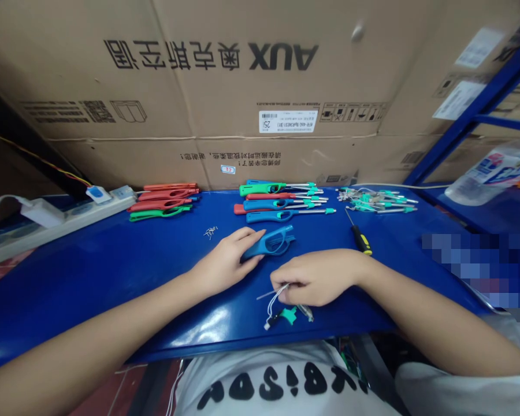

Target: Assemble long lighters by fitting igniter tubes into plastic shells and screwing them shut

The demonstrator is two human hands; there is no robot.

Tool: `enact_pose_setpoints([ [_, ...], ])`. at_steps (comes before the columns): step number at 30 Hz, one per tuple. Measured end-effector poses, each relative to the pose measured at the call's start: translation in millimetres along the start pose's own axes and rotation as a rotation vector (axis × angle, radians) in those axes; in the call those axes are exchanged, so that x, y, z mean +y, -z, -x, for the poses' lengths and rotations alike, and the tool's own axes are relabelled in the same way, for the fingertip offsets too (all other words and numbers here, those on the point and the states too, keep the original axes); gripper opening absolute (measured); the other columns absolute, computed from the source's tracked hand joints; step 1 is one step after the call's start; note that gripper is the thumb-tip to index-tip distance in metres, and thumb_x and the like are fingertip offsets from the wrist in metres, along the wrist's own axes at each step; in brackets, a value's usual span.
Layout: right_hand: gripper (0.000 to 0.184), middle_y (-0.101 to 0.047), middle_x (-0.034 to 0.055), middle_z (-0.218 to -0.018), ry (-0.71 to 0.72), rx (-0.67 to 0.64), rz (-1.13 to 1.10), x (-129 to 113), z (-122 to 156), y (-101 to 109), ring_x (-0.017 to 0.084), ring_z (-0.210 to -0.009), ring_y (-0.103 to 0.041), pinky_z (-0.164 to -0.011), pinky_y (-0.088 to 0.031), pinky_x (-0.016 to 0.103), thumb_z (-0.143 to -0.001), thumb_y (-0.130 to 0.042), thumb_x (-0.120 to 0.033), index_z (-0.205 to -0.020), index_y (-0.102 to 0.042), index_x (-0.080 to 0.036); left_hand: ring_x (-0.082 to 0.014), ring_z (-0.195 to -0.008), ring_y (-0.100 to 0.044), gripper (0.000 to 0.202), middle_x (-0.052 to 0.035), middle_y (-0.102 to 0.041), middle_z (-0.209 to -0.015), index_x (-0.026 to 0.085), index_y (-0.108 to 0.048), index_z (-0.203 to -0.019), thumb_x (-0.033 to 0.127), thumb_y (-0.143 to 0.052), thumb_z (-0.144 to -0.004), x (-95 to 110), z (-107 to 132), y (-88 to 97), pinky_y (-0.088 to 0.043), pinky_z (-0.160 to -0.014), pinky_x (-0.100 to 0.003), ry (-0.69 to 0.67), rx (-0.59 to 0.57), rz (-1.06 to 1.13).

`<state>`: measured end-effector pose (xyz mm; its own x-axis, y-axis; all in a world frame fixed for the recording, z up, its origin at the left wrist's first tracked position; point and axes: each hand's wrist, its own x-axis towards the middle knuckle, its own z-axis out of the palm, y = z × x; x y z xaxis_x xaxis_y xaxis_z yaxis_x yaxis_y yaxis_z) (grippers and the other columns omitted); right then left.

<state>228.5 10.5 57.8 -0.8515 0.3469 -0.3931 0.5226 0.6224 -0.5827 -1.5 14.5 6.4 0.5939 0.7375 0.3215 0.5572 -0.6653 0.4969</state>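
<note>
My left hand [229, 261] grips the rear of a blue lighter casing [268, 242], whose front end points right with no metal tube in it. Close to the table's front edge, my right hand [312, 277] is closed on a lighter's inner assembly [289, 315], with thin white wires, a black part and a green trigger hanging below the fingers. Part of that assembly is hidden by the hand. Beyond my hands lie several lighters with metal tubes [286, 202] in green, red and blue. A screwdriver [361, 240] with a yellow and black handle rests beyond my right wrist.
Several red and green casings [164, 199] lie at the back left, near a white power strip [73, 216]. Small screws [210, 232] form a pile. More inner assemblies [379, 200] lie at the back right. A plastic bottle [489, 170] and a large carton [190, 115] stand behind.
</note>
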Motion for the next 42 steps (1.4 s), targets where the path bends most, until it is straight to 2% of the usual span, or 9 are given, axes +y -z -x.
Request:
enact_pose_setpoints([
  [4,0.046,-0.064,0.0011,-0.084,0.032,0.076,0.153,-2,-1,-10,0.014,-0.065,-0.050,-0.054,-0.031,0.024,-0.077,-0.072,-0.061,-0.093,-0.058,-0.021,-0.0240,-0.114,-0.061,0.042,-0.0123,-0.061,-0.125,0.018,-0.054,-0.138,0.029,-0.056,-0.098,-3,-1,-7.0,-0.052,-0.100,-0.040,-0.017,-0.008,-0.036],
  [10,0.027,-0.059,-0.0010,-0.071,-0.003,0.117,0.256,-2,-5,-21,0.012,-0.053,-0.040,-0.048,-0.024,0.026,-0.094,-0.060,-0.046,-0.087,-0.058,-0.020,-0.0262,-0.108,-0.056,0.037,-0.0122,-0.063,-0.117,0.018,-0.059,-0.133,0.030,-0.057,-0.098,-9,-4,-13.1,-0.050,-0.098,-0.045,-0.071,-0.031,-0.135],
  [15,0.027,-0.060,-0.0007,-0.074,-0.023,0.191,0.100,9,9,7,0.012,-0.060,-0.050,-0.052,-0.031,0.024,-0.094,-0.060,-0.046,-0.088,-0.058,-0.019,-0.0279,-0.112,-0.054,0.032,-0.0116,-0.064,-0.115,0.018,-0.062,-0.127,0.030,-0.058,-0.097,-9,-4,-4.2,-0.048,-0.100,-0.046,-0.055,-0.073,-0.190],
  [20,0.034,-0.061,0.0032,-0.077,-0.236,0.761,0.185,73,62,60,0.016,-0.067,-0.051,-0.061,-0.036,0.028,-0.093,-0.056,-0.053,-0.083,-0.053,-0.021,-0.0240,-0.117,-0.057,0.035,-0.0116,-0.057,-0.126,0.019,-0.060,-0.131,0.023,-0.056,-0.096,-11,-5,6.9,-0.047,-0.105,-0.040,-0.029,-0.152,-0.090],
  [25,0.032,-0.057,0.0074,-0.071,-0.640,0.950,0.346,164,121,84,0.017,-0.063,-0.050,-0.062,-0.033,0.033,-0.091,-0.057,-0.050,-0.076,-0.046,-0.023,-0.0266,-0.120,-0.058,0.046,-0.0115,-0.058,-0.130,0.021,-0.055,-0.138,0.020,-0.058,-0.092,-5,-2,20.9,-0.048,-0.104,-0.041,0.087,-0.260,-0.084],
  [29,0.029,-0.055,0.0066,-0.068,-0.645,0.919,0.375,213,135,78,0.021,-0.063,-0.052,-0.062,-0.038,0.036,-0.086,-0.058,-0.049,-0.075,-0.045,-0.025,-0.0227,-0.098,-0.067,0.040,-0.0060,-0.065,-0.113,0.023,-0.068,-0.118,0.013,-0.063,-0.079,1,2,41.9,-0.052,-0.089,-0.033,0.142,-0.388,-0.090],
  [35,0.038,-0.064,0.0163,-0.101,-0.592,0.944,0.479,257,137,69,0.036,-0.104,-0.060,-0.093,-0.047,0.052,-0.087,-0.036,-0.052,-0.098,-0.060,-0.025,-0.0194,-0.096,-0.064,0.038,-0.0021,-0.068,-0.108,0.021,-0.071,-0.110,0.013,-0.063,-0.074,-21,3,102.5,-0.047,-0.087,-0.027,0.140,-0.391,-0.199],
  [38,0.043,-0.064,0.0179,-0.113,-0.671,0.977,0.535,257,135,69,0.041,-0.115,-0.056,-0.095,-0.045,0.059,-0.087,-0.035,-0.050,-0.108,-0.062,-0.022,-0.0210,-0.102,-0.062,0.036,-0.0046,-0.068,-0.115,0.015,-0.066,-0.117,0.019,-0.058,-0.083,-46,10,139.7,-0.045,-0.090,-0.029,0.277,-0.281,-0.359],
  [42,0.047,-0.060,0.0236,-0.125,-0.640,1.069,0.642,221,110,71,0.043,-0.122,-0.051,-0.097,-0.043,0.059,-0.091,-0.039,-0.048,-0.119,-0.061,-0.017,-0.0204,-0.096,-0.063,0.037,-0.0052,-0.069,-0.110,0.009,-0.065,-0.116,0.021,-0.056,-0.082,-82,30,169.4,-0.045,-0.085,-0.027,0.511,-0.253,-0.443],
])
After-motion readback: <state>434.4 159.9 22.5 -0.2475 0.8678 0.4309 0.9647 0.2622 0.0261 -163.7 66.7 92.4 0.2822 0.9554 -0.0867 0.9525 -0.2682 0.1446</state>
